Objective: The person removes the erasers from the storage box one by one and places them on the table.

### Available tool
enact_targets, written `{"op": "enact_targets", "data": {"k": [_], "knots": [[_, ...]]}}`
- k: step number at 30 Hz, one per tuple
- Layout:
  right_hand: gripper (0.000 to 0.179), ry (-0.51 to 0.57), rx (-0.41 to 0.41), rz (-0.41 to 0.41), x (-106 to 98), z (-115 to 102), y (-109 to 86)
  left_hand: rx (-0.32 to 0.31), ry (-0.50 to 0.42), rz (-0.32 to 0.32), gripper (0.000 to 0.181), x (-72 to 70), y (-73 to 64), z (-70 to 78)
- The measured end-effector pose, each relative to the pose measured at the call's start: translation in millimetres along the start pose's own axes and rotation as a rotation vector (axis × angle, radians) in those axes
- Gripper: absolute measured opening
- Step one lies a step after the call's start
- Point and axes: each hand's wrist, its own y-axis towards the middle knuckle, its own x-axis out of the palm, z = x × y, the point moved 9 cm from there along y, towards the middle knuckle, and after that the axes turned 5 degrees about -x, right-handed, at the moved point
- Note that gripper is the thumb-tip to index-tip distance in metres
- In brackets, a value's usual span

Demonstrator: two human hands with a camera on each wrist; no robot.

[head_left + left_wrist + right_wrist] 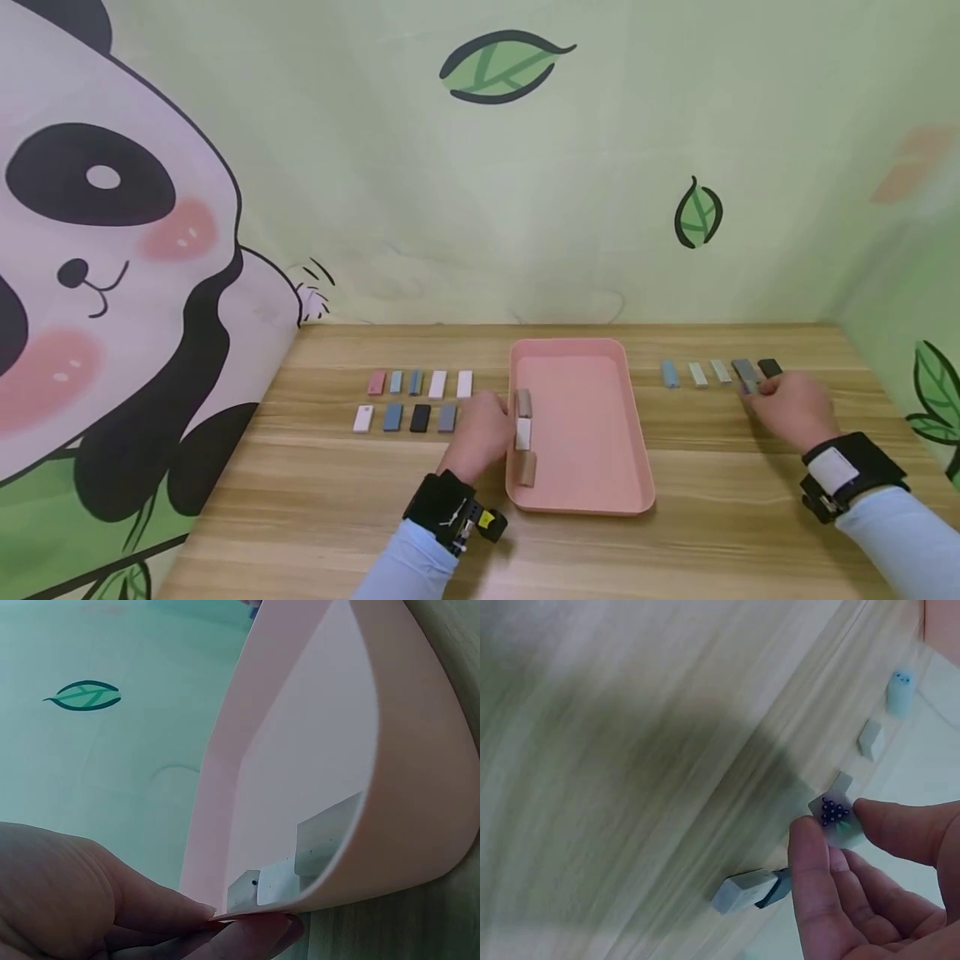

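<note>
My left hand [480, 429] pinches the left wall of a pink tray [581, 417]. In the left wrist view, thumb and fingers clasp the tray's thin rim [375, 735]. Three small blocks line that wall inside: a brownish one [523, 403], a white one [522, 433] and another brownish one [527, 469]. On the right, my right hand [798, 408] holds a small pale block with a purple grape-bunch picture [836, 814] between thumb and fingertips. Close by lie a grey block [742, 891] and a black block [769, 367], partly covered by the fingers in the right wrist view.
Left of the tray, two rows of small blocks include a pink one [377, 382], a blue one [392, 417] and a black one [420, 417]. Right of it lie a light blue block [669, 374] and two pale ones [697, 374]. A printed cloth backdrop [375, 167] stands behind the table.
</note>
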Motion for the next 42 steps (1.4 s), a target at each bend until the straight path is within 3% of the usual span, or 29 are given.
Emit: {"op": "enact_targets", "data": {"k": [8, 20, 32, 37, 42], "knots": [[0.03, -0.049, 0.056, -0.029, 1.7, 6.8, -0.8, 0.004, 0.006, 0.0, 0.028, -0.3, -0.1, 0.7], [0.03, -0.065, 0.052, -0.068, 8.9, 13.8, -3.5, 0.011, 0.003, 0.015, 0.033, 0.0, -1.6, 0.8], [0.039, -0.082, 0.07, -0.056, 2.5, 13.6, -5.5, 0.034, 0.013, 0.033, 0.033, -2.9, -2.4, 0.8], [0.032, -0.072, -0.01, -0.011, -4.6, -7.4, -0.3, 0.08, 0.014, 0.039, 0.038, -3.3, -2.3, 4.9], [0.036, 0.001, -0.119, 0.023, -3.9, -62.9, 8.9, 0.053, -0.01, 0.024, 0.034, -3.1, -3.1, 2.3]]}}
